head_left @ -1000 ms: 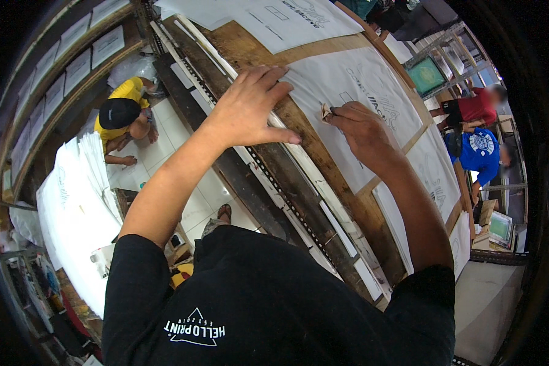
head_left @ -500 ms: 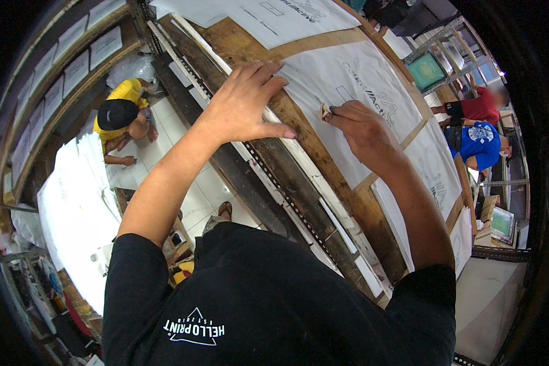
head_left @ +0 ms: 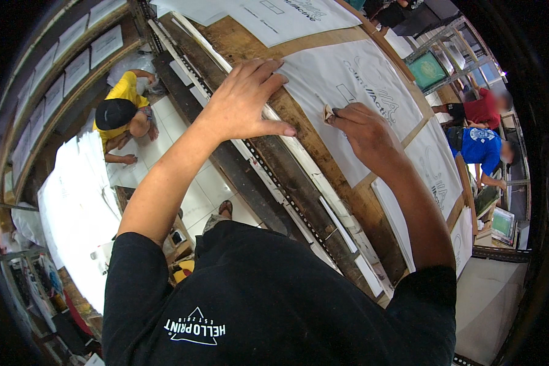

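Brown, stained wood is seen in the tabletop (head_left: pixel 244 47), which is slanted from upper left to lower right and bordered on its near side by a white rail (head_left: pixel 311 166). Nearest the camera, a black shirt (head_left: pixel 268 280) is worn, and from its 2 sleeves both bare forearms are extended over the rail. The left hand (head_left: pixel 244 104) is spread wide with nothing gripped, its thumb stretched across the rail and its fingertips placed at the corner of a white printed sheet (head_left: pixel 314 70). The right hand (head_left: pixel 367 131) is curled nearly closed, and a small tan scrap (head_left: pixel 327 114) is pinched in its fingers over that sheet; whether the sheet is touched by it cannot be told. The sheet is laid on the tabletop, marked with dark lettering and 1 outlined rectangle. Beside it, 2 more printed pieces are laid: an upper sheet (head_left: pixel 268 32) and a lower sheet (head_left: pixel 430 146). Farther off at left, pale floor tiles (head_left: pixel 192 201) are occupied by a crouched person in yellow (head_left: pixel 123 93). At far right, a person in blue (head_left: pixel 479 146) and a person in red (head_left: pixel 482 111) are seen.
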The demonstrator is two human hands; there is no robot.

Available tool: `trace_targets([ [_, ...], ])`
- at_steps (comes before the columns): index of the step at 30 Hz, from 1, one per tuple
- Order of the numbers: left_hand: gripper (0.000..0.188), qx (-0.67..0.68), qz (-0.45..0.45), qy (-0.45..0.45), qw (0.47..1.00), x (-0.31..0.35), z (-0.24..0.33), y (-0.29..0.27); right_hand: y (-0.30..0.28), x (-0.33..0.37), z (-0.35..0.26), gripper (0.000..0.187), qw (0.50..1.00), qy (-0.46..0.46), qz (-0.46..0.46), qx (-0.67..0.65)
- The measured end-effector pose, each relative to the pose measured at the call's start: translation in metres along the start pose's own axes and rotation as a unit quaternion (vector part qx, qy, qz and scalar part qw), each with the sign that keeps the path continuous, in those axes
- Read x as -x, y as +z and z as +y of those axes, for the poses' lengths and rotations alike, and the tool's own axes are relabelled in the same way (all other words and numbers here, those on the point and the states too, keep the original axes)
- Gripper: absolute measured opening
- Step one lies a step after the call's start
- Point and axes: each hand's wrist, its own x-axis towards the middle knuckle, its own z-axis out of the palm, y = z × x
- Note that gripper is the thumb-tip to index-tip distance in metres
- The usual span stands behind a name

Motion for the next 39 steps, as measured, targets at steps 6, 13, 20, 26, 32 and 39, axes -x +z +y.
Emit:
trace_targets([
  [6, 0.096, 0.012, -0.032, -0.028, 0.999, 0.000, 0.003, -0.005, -0.003, 0.006, -0.001, 0.033, 1.000, 0.006, -0.019, 0.000],
  [13, 0.096, 0.012, -0.013, -0.007, 1.000, 0.000, 0.002, -0.004, -0.004, 0.010, -0.002, 0.034, 1.000, 0.009, -0.021, 0.011],
  [20, 0.099, -0.007, 0.003, 0.000, 1.000, 0.001, 0.001, -0.001, -0.004, 0.013, -0.002, 0.032, 0.999, 0.025, -0.034, 0.006],
  [26, 0.097, -0.009, -0.008, -0.005, 1.000, 0.000, 0.001, -0.002, -0.012, 0.014, -0.005, 0.030, 0.998, 0.035, -0.051, -0.016],
  [32, 0.096, 0.001, -0.006, -0.003, 1.000, 0.000, 0.001, -0.002, -0.012, 0.024, -0.007, 0.029, 0.998, 0.037, -0.047, 0.013],
  [39, 0.095, 0.012, -0.035, -0.017, 0.999, -0.001, 0.002, -0.004, -0.015, 0.036, -0.012, 0.030, 0.999, 0.031, -0.024, 0.015],
])
